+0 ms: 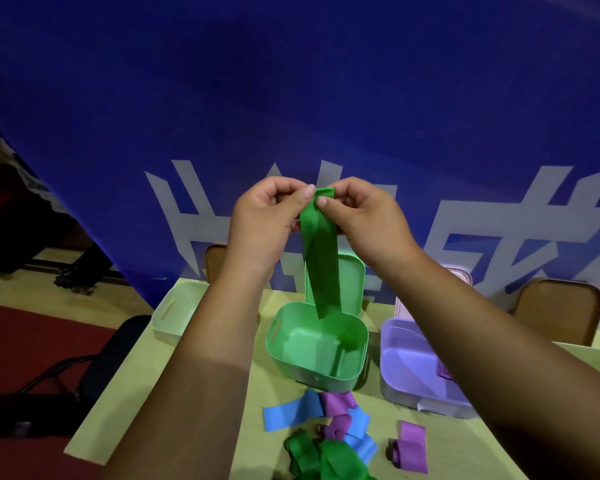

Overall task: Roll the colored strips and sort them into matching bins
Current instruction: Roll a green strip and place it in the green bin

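Observation:
A long green strip hangs from both my hands, raised above the table. My left hand and my right hand pinch its top end, which is folded over between thumbs and fingers. The strip's lower end dangles over the open green bin, which looks to hold nothing. To the right stands a purple bin with a purple piece inside. A pale bin sits at the left, partly behind my left forearm.
Loose blue strips, purple strips, a separate purple strip and green strips lie on the near table. A green lid stands behind the green bin. A black chair is left of the table; a blue banner rises behind.

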